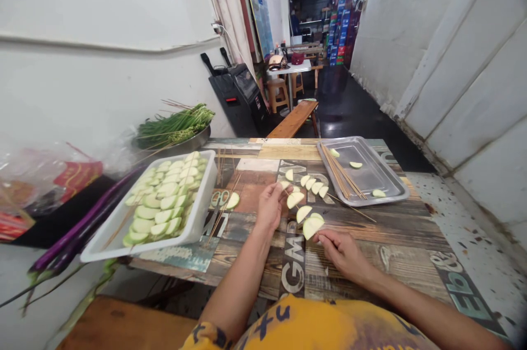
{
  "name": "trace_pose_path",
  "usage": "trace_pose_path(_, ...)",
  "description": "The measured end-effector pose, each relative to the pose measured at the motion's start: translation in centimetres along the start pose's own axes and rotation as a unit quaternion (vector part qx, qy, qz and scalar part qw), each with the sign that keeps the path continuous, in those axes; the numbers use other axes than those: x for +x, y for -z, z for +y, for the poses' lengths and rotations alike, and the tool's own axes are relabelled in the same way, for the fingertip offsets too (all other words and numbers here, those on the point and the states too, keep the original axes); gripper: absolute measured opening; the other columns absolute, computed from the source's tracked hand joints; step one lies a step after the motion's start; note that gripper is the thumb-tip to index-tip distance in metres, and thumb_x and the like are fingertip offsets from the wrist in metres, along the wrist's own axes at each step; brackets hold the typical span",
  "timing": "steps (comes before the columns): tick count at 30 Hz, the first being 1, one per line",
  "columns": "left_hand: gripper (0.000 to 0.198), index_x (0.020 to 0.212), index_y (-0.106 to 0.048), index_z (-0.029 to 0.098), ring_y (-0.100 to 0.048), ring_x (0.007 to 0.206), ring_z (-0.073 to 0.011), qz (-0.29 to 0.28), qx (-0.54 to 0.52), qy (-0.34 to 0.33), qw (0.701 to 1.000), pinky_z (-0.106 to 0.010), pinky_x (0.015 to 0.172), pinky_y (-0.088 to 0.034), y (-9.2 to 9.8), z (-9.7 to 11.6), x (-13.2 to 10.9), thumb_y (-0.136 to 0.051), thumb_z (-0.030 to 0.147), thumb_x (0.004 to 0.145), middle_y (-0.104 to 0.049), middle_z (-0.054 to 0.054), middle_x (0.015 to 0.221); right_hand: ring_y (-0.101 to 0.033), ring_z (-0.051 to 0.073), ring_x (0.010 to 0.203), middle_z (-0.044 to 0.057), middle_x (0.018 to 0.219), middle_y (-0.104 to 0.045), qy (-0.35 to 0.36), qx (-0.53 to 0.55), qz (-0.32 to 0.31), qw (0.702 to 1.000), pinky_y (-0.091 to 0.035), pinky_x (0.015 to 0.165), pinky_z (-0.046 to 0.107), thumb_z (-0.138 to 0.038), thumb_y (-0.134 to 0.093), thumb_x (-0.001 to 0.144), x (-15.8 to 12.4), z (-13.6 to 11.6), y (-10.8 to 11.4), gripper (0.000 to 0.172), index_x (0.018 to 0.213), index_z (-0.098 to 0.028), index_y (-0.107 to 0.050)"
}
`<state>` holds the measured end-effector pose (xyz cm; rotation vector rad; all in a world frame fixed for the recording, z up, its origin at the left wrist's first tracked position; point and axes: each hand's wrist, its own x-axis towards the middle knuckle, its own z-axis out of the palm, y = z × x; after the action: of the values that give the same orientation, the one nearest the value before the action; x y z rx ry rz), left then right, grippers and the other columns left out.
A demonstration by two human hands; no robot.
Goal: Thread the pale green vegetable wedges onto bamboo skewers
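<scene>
Pale green half-moon vegetable slices hang along a thin skewer between my hands, above the table. My left hand [270,204] is closed, its fingertips pinching a slice [284,185] at the far end. My right hand [340,249] is closed at the near end of the skewer, beside the largest slice [313,227]. A finished-looking row of slices [317,186] lies just beyond on the table. To the left, a white tray [212,174] holds many slices on skewers. At the right, a metal tray [362,144] holds bare skewers [343,177] and a few slices.
Behind the white tray stands a metal bowl [193,144] of green stalks [177,126]. Purple eggplants [88,218] and plastic bags [78,174] lie at the far left. A wooden bench [294,119] stands beyond the wood-patterned table [370,224].
</scene>
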<state>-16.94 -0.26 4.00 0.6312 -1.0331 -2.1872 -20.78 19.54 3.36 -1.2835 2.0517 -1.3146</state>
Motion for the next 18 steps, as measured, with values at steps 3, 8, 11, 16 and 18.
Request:
trace_pose_path(3, 0.028, 0.08, -0.058, 0.011, -0.065, 0.073, -0.0158, -0.001, -0.007, 0.016, 1.0, -0.03, 0.073, -0.049, -0.09, -0.05, -0.08, -0.072, 0.026, 0.062, -0.068, -0.009, 0.077, -0.053, 0.013, 0.059, 0.001, 0.062, -0.056, 0.001, -0.003, -0.002, 1.0, -0.039, 0.053, 0.021, -0.031, -0.035, 0.089, -0.04, 0.1, -0.04, 0.03, 0.079, -0.016, -0.059)
trace_pose_path(8, 0.027, 0.079, -0.058, 0.012, -0.065, 0.074, -0.0162, -0.006, -0.003, 0.032, 0.999, -0.03, 0.074, -0.049, -0.01, -0.09, -0.07, -0.072, 0.027, 0.063, -0.069, -0.009, 0.079, -0.054, 0.013, 0.06, 0.001, 0.064, -0.059, 0.001, -0.014, -0.005, 1.0, -0.04, 0.055, 0.022, -0.031, -0.035, 0.09, -0.07, 0.45, -0.11, 0.031, 0.081, -0.016, -0.06)
trace_pose_path(11, 0.026, 0.08, -0.057, 0.012, -0.065, 0.074, -0.0164, -0.004, -0.004, 0.033, 0.999, -0.03, 0.073, -0.05, 0.04, -0.2, -0.03, -0.072, 0.026, 0.063, -0.069, -0.009, 0.079, -0.054, 0.013, 0.061, 0.002, 0.066, -0.06, 0.01, -0.026, -0.001, 1.0, -0.041, 0.059, 0.023, -0.031, -0.034, 0.089, -0.01, 0.64, -0.11, 0.031, 0.08, -0.016, -0.06)
trace_pose_path(16, 0.024, 0.079, -0.057, 0.012, -0.065, 0.076, -0.0167, 0.001, -0.003, 0.038, 0.999, -0.03, 0.074, -0.05, -0.01, -0.39, -0.04, -0.071, 0.025, 0.065, -0.068, -0.009, 0.08, -0.054, 0.014, 0.061, 0.002, 0.066, -0.06, 0.014, -0.038, 0.0, 0.999, -0.042, 0.061, 0.024, -0.031, -0.034, 0.09, -0.01, 0.8, -0.1, 0.031, 0.081, -0.016, -0.06)
trace_pose_path(18, 0.024, 0.08, -0.057, 0.012, -0.065, 0.077, -0.0169, -0.001, -0.008, 0.039, 0.999, -0.03, 0.074, -0.05, -0.03, -0.42, -0.06, -0.07, 0.025, 0.065, -0.069, -0.009, 0.081, -0.055, 0.014, 0.06, 0.002, 0.065, -0.06, 0.012, -0.037, -0.001, 0.999, -0.042, 0.06, 0.023, -0.031, -0.034, 0.09, -0.03, 0.84, -0.13, 0.031, 0.081, -0.016, -0.06)
